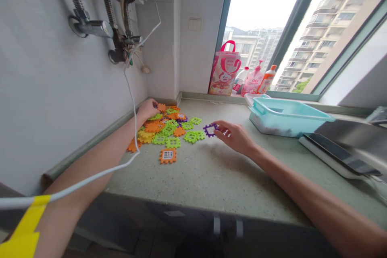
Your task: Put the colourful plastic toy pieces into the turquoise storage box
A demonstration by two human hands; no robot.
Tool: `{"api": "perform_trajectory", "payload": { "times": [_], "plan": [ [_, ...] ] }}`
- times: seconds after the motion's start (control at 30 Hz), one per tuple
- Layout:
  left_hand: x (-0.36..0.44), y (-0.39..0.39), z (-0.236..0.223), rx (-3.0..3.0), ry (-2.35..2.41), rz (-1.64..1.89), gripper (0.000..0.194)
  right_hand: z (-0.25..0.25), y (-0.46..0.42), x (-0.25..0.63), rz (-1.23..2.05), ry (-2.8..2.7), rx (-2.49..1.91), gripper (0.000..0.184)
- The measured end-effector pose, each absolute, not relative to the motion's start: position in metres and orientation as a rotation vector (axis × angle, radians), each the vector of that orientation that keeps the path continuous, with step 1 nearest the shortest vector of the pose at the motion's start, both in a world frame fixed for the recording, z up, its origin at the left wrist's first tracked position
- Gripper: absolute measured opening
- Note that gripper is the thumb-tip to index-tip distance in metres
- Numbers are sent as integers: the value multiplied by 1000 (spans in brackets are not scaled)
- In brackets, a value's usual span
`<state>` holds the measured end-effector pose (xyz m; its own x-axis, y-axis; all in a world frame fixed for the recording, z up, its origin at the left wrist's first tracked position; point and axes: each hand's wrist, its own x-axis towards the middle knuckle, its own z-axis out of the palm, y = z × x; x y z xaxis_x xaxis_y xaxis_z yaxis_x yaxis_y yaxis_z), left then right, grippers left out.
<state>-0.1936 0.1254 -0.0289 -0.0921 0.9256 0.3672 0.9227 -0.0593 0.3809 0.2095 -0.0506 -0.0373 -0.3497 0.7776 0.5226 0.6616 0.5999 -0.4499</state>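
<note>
Toothed plastic tiles point(154, 126) in orange, lime green, yellow and purple lie in an overlapping heap on the speckled counter point(193, 185), close to the wall at our left. With our right hand point(236, 136) we pinch a purple tile point(207, 130) by its edge, just to the right of the heap. Our left hand point(147, 109) is at the far side of the heap, its fingers beside an orange tile point(162, 107); we cannot tell whether they grip it. Nearest us, we see one orange tile with a white window panel point(168, 156) lying apart. Well to the right stands a turquoise bin point(281, 128), and a white cable point(132, 98) crosses before our left forearm.
</note>
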Motion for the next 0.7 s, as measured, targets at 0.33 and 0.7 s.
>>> {"api": "perform_trajectory", "payload": {
  "times": [0.33, 0.7],
  "plan": [
    [-160, 78, 1, 2624, 1521, 1319, 15, -36, -36, 236, 179, -2101, -1367, 32],
    [-100, 34, 7, 2711, 1132, 941, 63, -45, -43, 228, 121, -2310, -1088, 54]
  ]
}}
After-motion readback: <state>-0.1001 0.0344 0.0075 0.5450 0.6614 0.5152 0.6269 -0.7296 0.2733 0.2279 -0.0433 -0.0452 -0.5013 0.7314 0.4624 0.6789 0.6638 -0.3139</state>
